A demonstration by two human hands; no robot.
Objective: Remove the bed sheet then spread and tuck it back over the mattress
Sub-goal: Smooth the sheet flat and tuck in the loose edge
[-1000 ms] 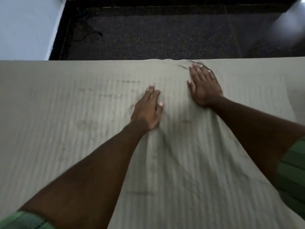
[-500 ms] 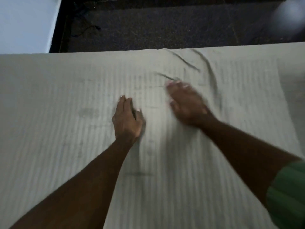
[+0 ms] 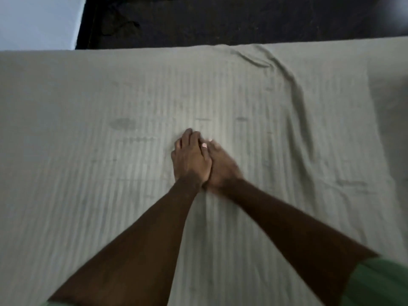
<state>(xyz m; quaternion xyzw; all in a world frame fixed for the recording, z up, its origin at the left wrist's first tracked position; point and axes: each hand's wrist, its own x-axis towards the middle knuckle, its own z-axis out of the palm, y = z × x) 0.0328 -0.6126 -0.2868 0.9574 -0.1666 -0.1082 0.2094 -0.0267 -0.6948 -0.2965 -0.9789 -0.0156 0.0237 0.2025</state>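
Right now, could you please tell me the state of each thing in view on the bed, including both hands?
Pale grey-green striped bed sheet: spread flat over the mattress.
Long curved wrinkle: raised, unsmoothed, running from the far edge down the right side.
Left hand: fingers straight, resting on the sheet, against the right hand.
Right hand: flat on the sheet, motion-blurred.

A dark carpeted floor (image 3: 242, 21) filled the top of the frame, a pale wall (image 3: 37, 21) at upper left, a black cable (image 3: 120, 28) beside it.
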